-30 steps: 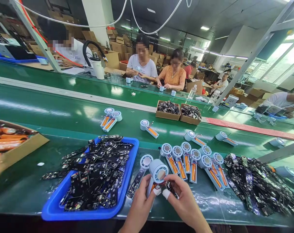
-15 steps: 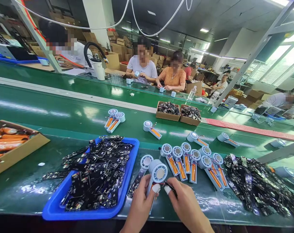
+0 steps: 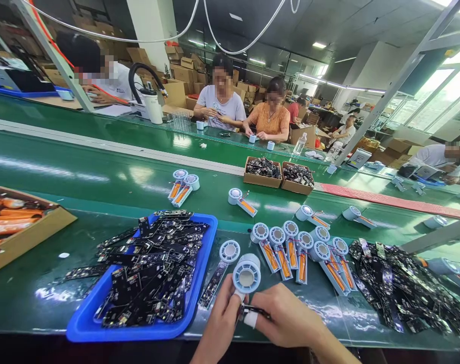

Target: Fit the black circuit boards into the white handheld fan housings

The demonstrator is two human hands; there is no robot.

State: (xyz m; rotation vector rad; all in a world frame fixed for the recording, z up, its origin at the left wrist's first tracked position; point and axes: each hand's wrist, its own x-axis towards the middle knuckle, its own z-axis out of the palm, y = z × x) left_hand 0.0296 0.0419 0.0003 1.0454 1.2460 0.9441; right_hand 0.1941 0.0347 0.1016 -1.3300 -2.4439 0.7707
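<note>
My left hand (image 3: 221, 319) is closed around the handle of a light-blue fan unit (image 3: 247, 275), its round head facing up. My right hand (image 3: 285, 316) pinches a narrow black circuit board (image 3: 257, 310) against the handle's side, below the head. White covers wrap fingertips on both hands. Just left of the held unit lies another fan unit (image 3: 229, 251) with a circuit board along its handle. Beyond my hands, several fan units (image 3: 277, 236) with orange batteries lie grouped on the green table.
A blue tray (image 3: 211, 253) heaped with circuit boards is left of my hands; a loose board pile (image 3: 397, 283) lies right. A cardboard box (image 3: 44, 230) holds orange batteries. Two board boxes (image 3: 262, 180) stand behind. Units lie on the belt (image 3: 139, 177). People sit opposite.
The held fan unit's head has tilted and come slightly nearer. My right hand has moved left with the board, up against the handle. Units on the belt have shifted slightly right.
</note>
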